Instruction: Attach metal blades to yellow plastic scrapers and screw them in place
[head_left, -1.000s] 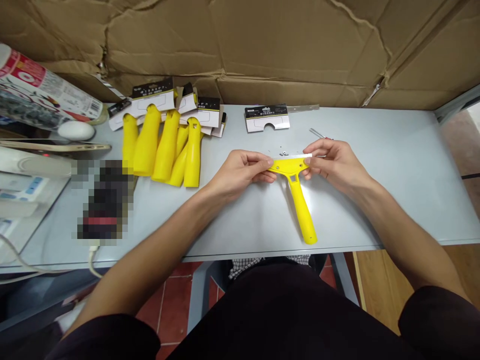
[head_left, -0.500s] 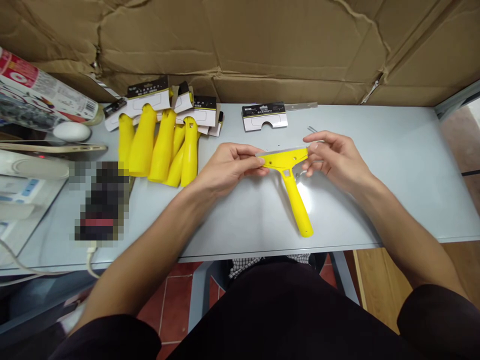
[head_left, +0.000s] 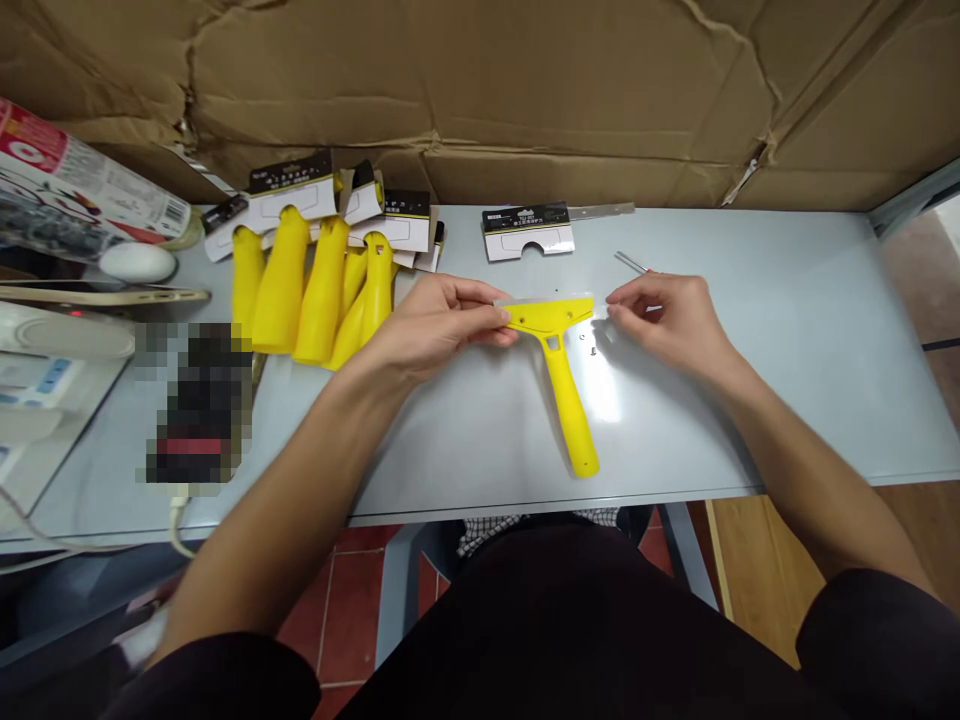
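Observation:
My left hand (head_left: pixel 454 322) pinches the left end of a yellow scraper (head_left: pixel 568 390), whose handle points down toward me. A thin metal blade (head_left: pixel 536 299) lies along the scraper's top edge. Just off its right end, my right hand (head_left: pixel 666 315) is closed, thumb and forefinger together. A small pale piece (head_left: pixel 601 312) shows at those fingertips; I cannot make out what it is. Two tiny metal parts, a ring-like one (head_left: pixel 582 338) and a screw-like one (head_left: pixel 593 351), lie right of the scraper's neck. Behind my right hand lies a thin metal tool (head_left: pixel 631 262), partly hidden.
Several yellow handles (head_left: pixel 281 285) and black-and-white packaging cards (head_left: pixel 292 195) are piled at the left. Another card (head_left: pixel 529 235) and a metal strip (head_left: pixel 600 211) lie at the back. A blurred phone-like device (head_left: pixel 202 405) with a cable is at the left front. Cardboard (head_left: pixel 525 100) stands behind the table.
The scraper and my left hand have shifted left. My right fingers have come off the scraper's right end and closed into a pinch, uncovering the two tiny metal parts.

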